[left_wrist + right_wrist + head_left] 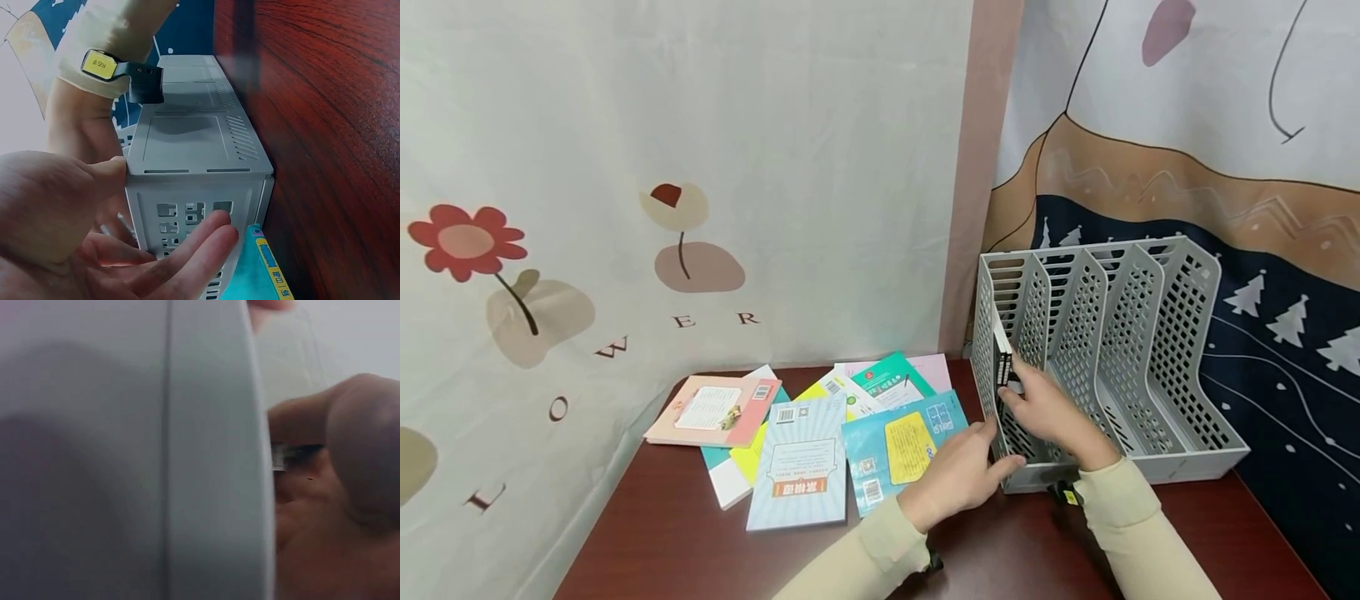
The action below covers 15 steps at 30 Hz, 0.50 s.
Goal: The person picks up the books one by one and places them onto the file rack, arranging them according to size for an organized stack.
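Observation:
A grey file rack [1195, 467] with slanted dividers stands on the right of the table. In its leftmost compartment a thin book [1002, 354] with a black and white spine stands upright against the left wall. My right hand [1054, 408] reaches in over the front and pinches this book by its spine; in the right wrist view the rack's blurred wall hides most of it. My left hand [958, 471] rests at the rack's front left corner. In the left wrist view its fingers [203, 256] lie extended along the perforated side wall, with the thumb at the front edge.
Left of the rack several books lie overlapping on the dark red table [647, 517]: a blue book [865, 442] close to my left hand, a pale blue book [775, 467], a pink book [692, 429] and a green one [891, 375]. Printed curtains [850, 167] hang behind.

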Available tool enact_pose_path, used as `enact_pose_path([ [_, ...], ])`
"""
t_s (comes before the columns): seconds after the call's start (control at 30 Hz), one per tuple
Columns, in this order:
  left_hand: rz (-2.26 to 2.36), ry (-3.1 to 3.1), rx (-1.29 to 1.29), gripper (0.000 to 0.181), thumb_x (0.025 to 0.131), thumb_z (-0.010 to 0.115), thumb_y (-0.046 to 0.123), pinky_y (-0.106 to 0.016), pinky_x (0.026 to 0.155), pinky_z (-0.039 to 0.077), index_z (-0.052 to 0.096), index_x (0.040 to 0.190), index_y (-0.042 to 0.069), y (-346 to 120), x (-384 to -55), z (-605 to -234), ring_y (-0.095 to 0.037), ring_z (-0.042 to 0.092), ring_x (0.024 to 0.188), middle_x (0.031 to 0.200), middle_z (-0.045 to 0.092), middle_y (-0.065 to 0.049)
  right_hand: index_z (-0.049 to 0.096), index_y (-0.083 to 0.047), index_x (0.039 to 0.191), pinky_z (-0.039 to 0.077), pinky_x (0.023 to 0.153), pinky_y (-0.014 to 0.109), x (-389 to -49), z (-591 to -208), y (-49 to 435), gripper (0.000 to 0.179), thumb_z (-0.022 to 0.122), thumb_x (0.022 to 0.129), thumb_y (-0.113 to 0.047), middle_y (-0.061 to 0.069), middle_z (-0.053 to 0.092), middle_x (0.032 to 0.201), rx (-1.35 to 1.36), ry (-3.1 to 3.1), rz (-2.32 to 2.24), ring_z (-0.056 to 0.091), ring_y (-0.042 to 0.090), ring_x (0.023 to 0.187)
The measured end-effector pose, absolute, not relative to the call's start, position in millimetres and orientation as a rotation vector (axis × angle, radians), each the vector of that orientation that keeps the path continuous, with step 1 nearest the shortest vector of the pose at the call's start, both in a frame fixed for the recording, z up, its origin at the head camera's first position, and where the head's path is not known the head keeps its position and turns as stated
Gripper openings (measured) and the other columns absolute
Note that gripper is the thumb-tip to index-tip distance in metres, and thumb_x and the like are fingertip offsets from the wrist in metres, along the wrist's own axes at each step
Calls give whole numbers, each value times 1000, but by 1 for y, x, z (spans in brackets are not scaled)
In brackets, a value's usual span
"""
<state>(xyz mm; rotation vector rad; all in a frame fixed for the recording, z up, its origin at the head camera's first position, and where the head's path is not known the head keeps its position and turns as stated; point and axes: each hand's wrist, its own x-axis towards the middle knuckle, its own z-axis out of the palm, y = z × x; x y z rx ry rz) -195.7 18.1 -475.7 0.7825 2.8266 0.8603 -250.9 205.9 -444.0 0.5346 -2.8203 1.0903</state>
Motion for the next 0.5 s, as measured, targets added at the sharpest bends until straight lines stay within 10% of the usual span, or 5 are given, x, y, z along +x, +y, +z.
enact_pose_path([
  [0.1,867,2828,781,75,110,63,54,-38,120,53,51,164,3,16,-193,-477,-24,61,150,165,59,-12,33,16,165,53,113,65,-248,-441,211,65,58,112,-12,40,45,165,520,-2920,1014,54,56,147],
  [0.2,878,2822,776,73,110,64,53,-38,120,54,53,163,5,14,-191,-476,-22,62,149,163,61,-8,40,15,162,63,77,47,-245,-435,219,61,57,112,-15,40,61,149,496,-2982,1023,77,47,96],
  [0.3,882,2820,758,70,110,63,54,-38,119,55,55,163,9,11,-189,-474,-20,62,148,162,62,-5,49,8,160,47,49,33,-241,-426,227,54,57,112,-15,31,77,116,473,-2996,1048,54,23,50],
  [0.5,961,2809,722,65,110,62,54,-41,115,57,57,162,17,-1,-185,-470,-16,70,136,156,68,-1,76,-2,133,50,64,30,-231,-407,236,32,57,115,-19,2,77,93,523,-2974,1032,58,9,66],
])
